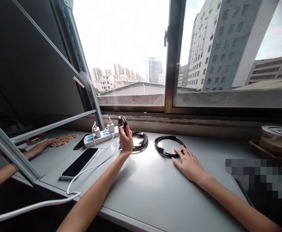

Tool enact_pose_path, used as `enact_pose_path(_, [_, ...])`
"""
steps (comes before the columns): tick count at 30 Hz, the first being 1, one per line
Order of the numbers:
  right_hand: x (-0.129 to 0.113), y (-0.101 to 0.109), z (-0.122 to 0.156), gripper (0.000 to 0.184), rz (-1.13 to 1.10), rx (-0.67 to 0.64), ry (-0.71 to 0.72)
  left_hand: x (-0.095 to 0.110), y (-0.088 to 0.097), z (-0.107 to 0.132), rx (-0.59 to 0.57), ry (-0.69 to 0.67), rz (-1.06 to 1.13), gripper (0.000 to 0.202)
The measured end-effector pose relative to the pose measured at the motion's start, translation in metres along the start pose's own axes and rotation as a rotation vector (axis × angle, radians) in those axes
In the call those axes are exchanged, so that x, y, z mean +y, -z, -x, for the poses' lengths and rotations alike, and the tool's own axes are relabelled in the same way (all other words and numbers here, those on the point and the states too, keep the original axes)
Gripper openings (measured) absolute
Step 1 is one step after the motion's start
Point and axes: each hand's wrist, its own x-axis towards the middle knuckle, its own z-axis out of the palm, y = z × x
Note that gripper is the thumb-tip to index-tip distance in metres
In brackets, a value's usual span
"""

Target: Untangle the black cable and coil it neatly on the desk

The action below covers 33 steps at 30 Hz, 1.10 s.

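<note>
Raised a little above the table, my left hand (126,140) is closed around a bundled black cable (123,121). Just behind and right of it, another coiled black cable (144,141) with light-tipped plugs lies on the grey table (153,193). A third black cable coil (158,149) forms a loop farther right, flat on the surface. My right hand (188,162) rests there with fingers spread, its fingertips at the right side of that loop. It does not grip the coil.
A white power strip (101,138) with chargers stands at the back left. Near it lie a phone (79,163) and a white cord (92,167). Metal shelf posts (13,151) rise at left, with another person's hand (41,146) beyond. A lidded cup (276,140) sits at right.
</note>
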Motion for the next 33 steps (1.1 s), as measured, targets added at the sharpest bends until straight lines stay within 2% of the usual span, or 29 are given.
enact_pose_path(2, [-0.001, 0.002, 0.001, 0.056, 0.0, -0.005, -0.002, 0.007, 0.002, -0.002, 0.04, -0.03, 0.042, 0.031])
enact_pose_path(5, [-0.003, 0.006, 0.002, 0.057, 0.005, -0.026, -0.008, 0.019, 0.006, 0.001, 0.036, -0.118, 0.079, 0.025])
enact_pose_path(9, [-0.007, 0.012, 0.003, 0.057, 0.002, -0.059, -0.014, 0.03, 0.01, 0.012, -0.027, -0.302, 0.092, 0.025])
enact_pose_path(12, [-0.009, 0.015, 0.003, 0.056, -0.028, -0.068, -0.029, 0.041, 0.014, 0.023, -0.14, -0.489, 0.113, 0.027])
enact_pose_path(14, [-0.008, 0.016, 0.004, 0.055, -0.054, -0.034, -0.014, 0.052, 0.017, 0.028, -0.258, -0.692, 0.138, 0.028])
enact_pose_path(16, [-0.004, 0.018, 0.009, 0.052, -0.056, 0.036, 0.078, 0.067, 0.02, 0.032, -0.348, -1.004, 0.15, 0.021])
enact_pose_path(17, [-0.002, 0.019, 0.013, 0.051, -0.049, 0.062, 0.147, 0.074, 0.021, 0.033, -0.353, -1.178, 0.145, 0.015])
enact_pose_path(18, [0.0, 0.02, 0.017, 0.049, -0.039, 0.076, 0.216, 0.081, 0.022, 0.034, -0.358, -1.272, 0.141, 0.011])
enact_pose_path(20, [0.004, 0.023, 0.024, 0.045, -0.034, 0.063, 0.304, 0.09, 0.023, 0.037, -0.398, -1.317, 0.149, 0.01])
enact_pose_path(22, [0.005, 0.023, 0.027, 0.044, -0.055, 0.075, 0.323, 0.093, 0.022, 0.04, -0.427, -1.333, 0.165, 0.011])
enact_pose_path(26, [0.004, 0.01, 0.023, 0.049, -0.168, 0.218, 0.305, 0.087, 0.017, 0.052, -0.521, -1.337, 0.191, 0.007])
enact_pose_path(29, [0.005, 0.0, 0.018, 0.047, -0.232, 0.326, 0.299, 0.088, 0.014, 0.065, -0.579, -1.367, 0.249, 0.005])
enact_pose_path(31, [0.006, 0.001, 0.019, 0.045, -0.294, 0.39, 0.361, 0.09, 0.014, 0.076, -0.633, -1.341, 0.278, 0.005])
enact_pose_path(33, [0.007, 0.008, 0.025, 0.045, -0.388, 0.468, 0.442, 0.089, 0.015, 0.087, -0.673, -1.233, 0.284, 0.011])
